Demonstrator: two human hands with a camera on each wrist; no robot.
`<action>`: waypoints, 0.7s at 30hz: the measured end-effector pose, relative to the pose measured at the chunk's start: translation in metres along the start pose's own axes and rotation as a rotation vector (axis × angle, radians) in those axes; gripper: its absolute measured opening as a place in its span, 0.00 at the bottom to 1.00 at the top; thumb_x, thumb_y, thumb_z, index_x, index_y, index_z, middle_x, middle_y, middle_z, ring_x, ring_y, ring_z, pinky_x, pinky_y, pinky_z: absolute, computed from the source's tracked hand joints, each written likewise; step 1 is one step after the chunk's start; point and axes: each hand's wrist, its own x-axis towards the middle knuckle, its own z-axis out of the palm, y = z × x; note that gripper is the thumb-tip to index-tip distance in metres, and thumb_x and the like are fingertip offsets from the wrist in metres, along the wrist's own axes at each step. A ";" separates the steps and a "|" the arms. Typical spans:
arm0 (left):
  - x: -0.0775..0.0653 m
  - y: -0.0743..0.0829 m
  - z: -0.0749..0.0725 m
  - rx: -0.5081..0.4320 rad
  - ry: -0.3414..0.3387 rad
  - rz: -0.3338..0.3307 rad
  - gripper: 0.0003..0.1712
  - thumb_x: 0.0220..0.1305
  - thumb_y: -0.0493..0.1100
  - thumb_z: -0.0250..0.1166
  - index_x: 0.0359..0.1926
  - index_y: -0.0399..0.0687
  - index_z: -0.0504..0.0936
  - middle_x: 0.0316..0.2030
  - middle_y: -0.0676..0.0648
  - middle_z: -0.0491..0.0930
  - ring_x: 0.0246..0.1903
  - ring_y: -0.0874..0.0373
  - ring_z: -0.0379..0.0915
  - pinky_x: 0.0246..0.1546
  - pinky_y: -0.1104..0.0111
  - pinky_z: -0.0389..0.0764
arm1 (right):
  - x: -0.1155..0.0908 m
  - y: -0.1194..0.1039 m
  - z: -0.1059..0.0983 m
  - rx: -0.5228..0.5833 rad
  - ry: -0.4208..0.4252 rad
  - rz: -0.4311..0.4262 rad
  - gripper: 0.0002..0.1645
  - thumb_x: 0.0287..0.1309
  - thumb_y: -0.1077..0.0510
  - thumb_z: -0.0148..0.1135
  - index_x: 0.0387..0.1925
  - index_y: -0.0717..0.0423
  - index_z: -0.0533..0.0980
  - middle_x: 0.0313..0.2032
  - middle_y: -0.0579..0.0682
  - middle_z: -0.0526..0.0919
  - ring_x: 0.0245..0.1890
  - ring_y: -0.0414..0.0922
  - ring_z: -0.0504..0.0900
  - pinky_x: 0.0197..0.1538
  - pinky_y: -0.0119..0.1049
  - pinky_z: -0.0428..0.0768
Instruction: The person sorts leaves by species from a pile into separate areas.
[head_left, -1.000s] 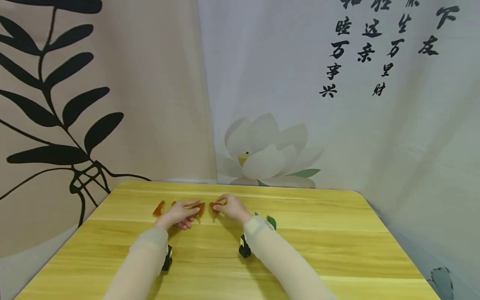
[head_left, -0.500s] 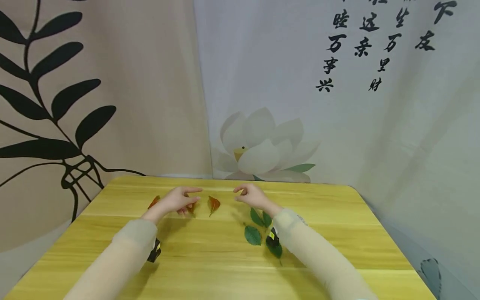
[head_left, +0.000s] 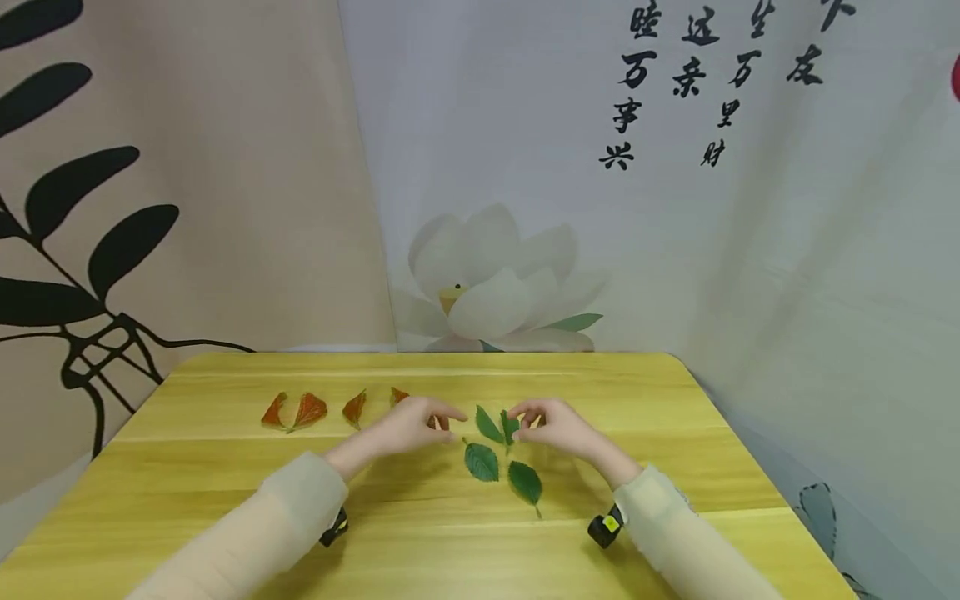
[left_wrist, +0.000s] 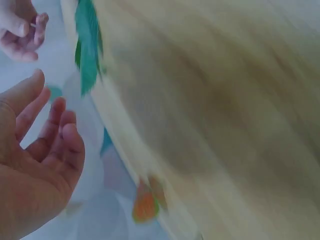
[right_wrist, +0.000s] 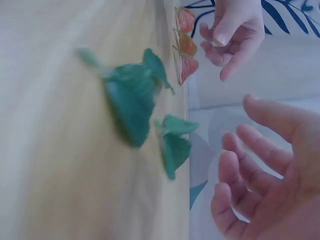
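Note:
In the head view several green leaves with toothed edges lie on the yellow wooden table, between my hands: one upright leaf [head_left: 489, 425], a rounder leaf [head_left: 482, 462] and a nearer leaf [head_left: 525, 482] among them. My left hand [head_left: 416, 425] hovers just left of them, thumb and index finger apart, holding nothing. On their right, my right hand [head_left: 558, 427] hovers with bent, relaxed fingers and partly covers another green leaf [head_left: 508, 423]. In the right wrist view a gap shows between that hand [right_wrist: 280, 175] and the green leaves [right_wrist: 132, 97].
A row of orange-red leaves, including a curved leaf [head_left: 274, 410], a broad leaf [head_left: 309, 410] and a narrow leaf [head_left: 355, 408], lies toward the left back of the table [head_left: 420, 542]. The rightmost orange leaf [head_left: 398, 395] is partly behind my left hand. A printed curtain [head_left: 525, 125] hangs behind.
Both hands have left the orange-red leaves, which now lie in a row, and have moved right to either side of the green leaves. The head view has shifted right.

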 end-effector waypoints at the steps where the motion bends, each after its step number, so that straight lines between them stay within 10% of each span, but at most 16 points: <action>1: 0.004 0.003 0.006 0.022 -0.004 0.033 0.20 0.62 0.43 0.68 0.56 0.48 0.82 0.39 0.49 0.82 0.38 0.56 0.76 0.37 0.62 0.77 | -0.006 0.003 0.000 0.012 -0.003 0.020 0.20 0.59 0.60 0.67 0.52 0.62 0.78 0.33 0.48 0.79 0.25 0.43 0.72 0.28 0.34 0.72; 8: 0.022 0.012 0.030 0.084 -0.091 0.207 0.23 0.59 0.40 0.70 0.57 0.47 0.81 0.50 0.51 0.80 0.51 0.54 0.73 0.52 0.56 0.73 | -0.032 0.026 0.007 0.133 -0.049 0.146 0.26 0.57 0.59 0.69 0.55 0.64 0.75 0.33 0.50 0.78 0.27 0.43 0.72 0.27 0.34 0.71; 21: 0.032 0.007 0.042 0.233 -0.147 0.177 0.27 0.57 0.44 0.72 0.59 0.52 0.78 0.45 0.52 0.80 0.47 0.56 0.74 0.47 0.62 0.76 | -0.032 0.020 0.023 -0.098 -0.030 0.163 0.36 0.46 0.53 0.76 0.56 0.61 0.75 0.21 0.46 0.73 0.19 0.39 0.66 0.24 0.33 0.67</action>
